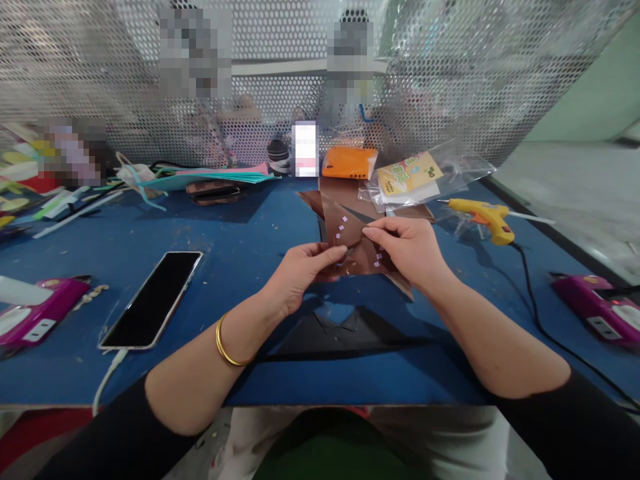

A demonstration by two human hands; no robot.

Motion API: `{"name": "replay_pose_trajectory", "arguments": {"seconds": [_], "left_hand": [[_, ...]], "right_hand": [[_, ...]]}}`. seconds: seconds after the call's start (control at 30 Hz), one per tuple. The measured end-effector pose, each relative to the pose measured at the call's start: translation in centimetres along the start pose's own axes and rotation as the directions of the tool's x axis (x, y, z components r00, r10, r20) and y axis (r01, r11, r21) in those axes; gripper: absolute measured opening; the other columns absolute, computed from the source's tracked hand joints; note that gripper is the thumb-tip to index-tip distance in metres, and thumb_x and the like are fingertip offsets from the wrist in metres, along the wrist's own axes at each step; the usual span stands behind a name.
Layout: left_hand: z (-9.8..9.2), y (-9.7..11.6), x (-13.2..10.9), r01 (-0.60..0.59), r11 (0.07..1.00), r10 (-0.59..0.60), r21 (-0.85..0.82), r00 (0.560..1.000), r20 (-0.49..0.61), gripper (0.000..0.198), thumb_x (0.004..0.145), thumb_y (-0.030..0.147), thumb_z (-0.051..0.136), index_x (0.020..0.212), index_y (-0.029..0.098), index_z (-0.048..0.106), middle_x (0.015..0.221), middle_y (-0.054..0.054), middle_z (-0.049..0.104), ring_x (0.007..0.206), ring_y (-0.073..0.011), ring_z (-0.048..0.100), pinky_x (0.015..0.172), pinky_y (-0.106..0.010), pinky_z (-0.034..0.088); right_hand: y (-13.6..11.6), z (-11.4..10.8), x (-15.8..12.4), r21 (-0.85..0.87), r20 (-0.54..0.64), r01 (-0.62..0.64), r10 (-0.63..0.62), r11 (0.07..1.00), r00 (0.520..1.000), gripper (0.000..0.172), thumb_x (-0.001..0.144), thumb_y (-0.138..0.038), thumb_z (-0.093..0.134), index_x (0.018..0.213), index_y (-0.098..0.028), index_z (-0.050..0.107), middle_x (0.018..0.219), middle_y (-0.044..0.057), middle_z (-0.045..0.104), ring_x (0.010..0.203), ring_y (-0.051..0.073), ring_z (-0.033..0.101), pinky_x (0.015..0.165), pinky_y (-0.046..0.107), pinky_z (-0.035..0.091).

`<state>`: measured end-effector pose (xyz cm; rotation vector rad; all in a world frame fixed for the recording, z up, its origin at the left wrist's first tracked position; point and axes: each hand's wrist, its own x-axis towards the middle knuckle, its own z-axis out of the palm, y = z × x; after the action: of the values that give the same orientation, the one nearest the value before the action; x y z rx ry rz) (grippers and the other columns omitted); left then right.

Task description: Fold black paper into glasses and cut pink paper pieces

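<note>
Brown paper (357,230) with small pale purple squares on it is held up between my two hands over the blue table. My left hand (305,270) pinches its lower left part, thumb on top. With thumb and fingertips together, my right hand (403,243) grips the paper's right side; whether a smaller piece is also in those fingertips I cannot make out. Behind it, more brown sheet (340,188) lies on the table. Black cut paper (330,333) lies nearer to me, below the hands.
A yellow glue gun (483,217) with a cord lies to the right, near a purple power strip (595,303). On the left are a charging phone (153,300) and another purple power strip (47,310). An orange pack (350,163) and a plastic bag (415,180) lie along the mesh (275,87).
</note>
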<state>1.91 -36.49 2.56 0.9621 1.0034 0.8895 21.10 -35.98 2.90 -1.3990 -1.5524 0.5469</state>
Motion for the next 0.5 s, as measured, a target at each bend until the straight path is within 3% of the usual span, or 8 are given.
{"name": "replay_pose_trajectory", "arguments": {"seconds": [0.1, 0.2, 0.37, 0.5], "left_hand": [[-0.04, -0.24, 0.03, 0.01, 0.999, -0.011, 0.047, 1.0, 0.027, 0.025, 0.061, 0.024, 0.089, 0.081, 0.015, 0.076, 0.07, -0.006, 0.074, 0.057, -0.0148, 0.067, 0.058, -0.026, 0.052], [-0.12, -0.19, 0.01, -0.001, 0.997, -0.003, 0.079, 0.999, 0.043, 0.015, 0.065, 0.02, 0.085, 0.075, 0.015, 0.076, 0.064, -0.004, 0.072, 0.049, -0.0122, 0.063, 0.054, -0.024, 0.051], [-0.08, 0.0, 0.01, -0.037, 0.993, 0.03, 0.11, 0.998, 0.064, 0.014, 0.066, 0.01, 0.078, 0.078, 0.016, 0.077, 0.071, -0.005, 0.074, 0.061, -0.0147, 0.069, 0.062, -0.024, 0.051], [0.16, 0.06, 0.0, -0.087, 0.986, 0.083, 0.142, 0.996, 0.031, 0.016, 0.063, 0.004, 0.072, 0.073, 0.016, 0.076, 0.072, -0.005, 0.075, 0.071, -0.0151, 0.068, 0.071, -0.025, 0.05]], "right_hand": [[0.35, 0.03, 0.15, 0.033, 0.001, -0.033, 0.033, 0.999, 0.999, 0.019, 0.079, -0.036, 0.069, 0.077, -0.02, 0.079, 0.067, 0.0, 0.071, 0.059, 0.015, 0.058, 0.055, 0.028, 0.043], [0.69, 0.15, 0.25, 0.063, 0.037, -0.061, 0.058, 0.996, 0.998, 0.02, 0.078, -0.038, 0.07, 0.077, -0.02, 0.079, 0.065, 0.0, 0.07, 0.055, 0.014, 0.056, 0.052, 0.027, 0.042], [0.89, 0.19, 0.31, 0.074, 0.085, -0.066, 0.059, 0.995, 0.995, 0.024, 0.081, -0.039, 0.066, 0.078, -0.018, 0.078, 0.063, 0.0, 0.069, 0.051, 0.013, 0.054, 0.047, 0.026, 0.041], [0.04, -0.04, 0.03, 0.024, 0.098, 0.014, -0.016, 1.0, 0.995, 0.022, 0.084, -0.036, 0.063, 0.078, -0.019, 0.076, 0.063, 0.0, 0.069, 0.052, 0.014, 0.057, 0.049, 0.026, 0.042]]}}
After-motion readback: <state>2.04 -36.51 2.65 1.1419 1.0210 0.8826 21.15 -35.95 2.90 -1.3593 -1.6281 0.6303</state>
